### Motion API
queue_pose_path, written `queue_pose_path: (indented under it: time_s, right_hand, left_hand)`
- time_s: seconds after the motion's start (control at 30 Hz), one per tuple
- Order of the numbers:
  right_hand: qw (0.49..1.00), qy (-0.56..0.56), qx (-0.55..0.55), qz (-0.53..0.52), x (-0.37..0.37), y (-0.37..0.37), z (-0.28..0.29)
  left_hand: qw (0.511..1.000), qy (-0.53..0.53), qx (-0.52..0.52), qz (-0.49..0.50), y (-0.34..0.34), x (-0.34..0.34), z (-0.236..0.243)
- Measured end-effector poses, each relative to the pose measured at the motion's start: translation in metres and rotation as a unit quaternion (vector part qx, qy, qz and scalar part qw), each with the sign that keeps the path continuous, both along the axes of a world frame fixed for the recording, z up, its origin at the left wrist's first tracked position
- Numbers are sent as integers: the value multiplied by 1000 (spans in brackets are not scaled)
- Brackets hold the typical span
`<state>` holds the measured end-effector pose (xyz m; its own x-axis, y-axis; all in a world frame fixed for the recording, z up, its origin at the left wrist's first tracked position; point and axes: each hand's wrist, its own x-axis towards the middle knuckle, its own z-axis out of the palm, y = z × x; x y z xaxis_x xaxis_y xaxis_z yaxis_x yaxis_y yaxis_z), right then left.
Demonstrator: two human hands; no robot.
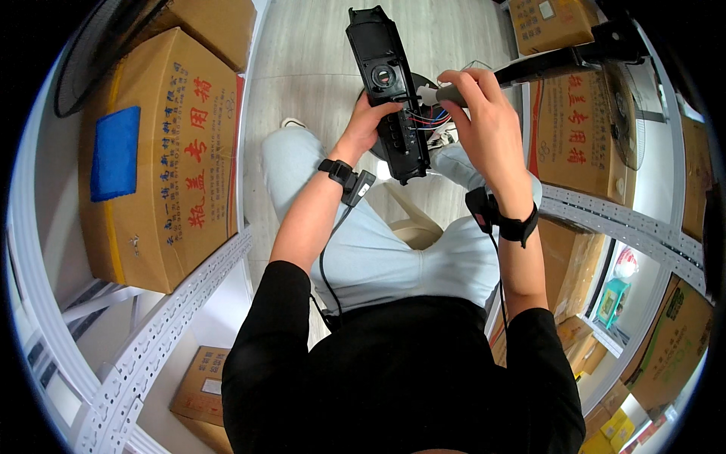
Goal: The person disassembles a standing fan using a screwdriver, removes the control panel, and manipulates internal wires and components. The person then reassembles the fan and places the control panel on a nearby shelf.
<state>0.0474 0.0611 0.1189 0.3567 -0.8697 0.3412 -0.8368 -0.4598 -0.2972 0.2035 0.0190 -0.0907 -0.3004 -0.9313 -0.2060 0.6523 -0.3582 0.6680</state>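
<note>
Bright, even light falls on the pale floor, the centre looks sharp, the left shelf post bows along the black rim, and the black shirt loses detail

We look down on a pale, wood-grained floor between white metal shelving on the left and more on the right, both with perforated rails. On the left we see a large brown carton bearing a blue patch; on the right, another carton. Bright light reaches us throughout.
</note>
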Motion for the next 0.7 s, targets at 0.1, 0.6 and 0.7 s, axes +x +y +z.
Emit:
queue_pose_path:
  time_s: [0.1, 0.6, 0.7]
  right_hand:
    - [998, -64, -15, 10, 7, 2, 0]
    - [990, 25, 92, -106, 3, 0, -3]
    - [999, -29, 5, 20, -2, 0, -1]
  left_hand:
    - [1000, 29, -6, -5, -1, 4, 4]
    - [998, -36, -41, 11, -3, -1, -8]
    - [997, -59, -36, 35, -3, -4, -10]
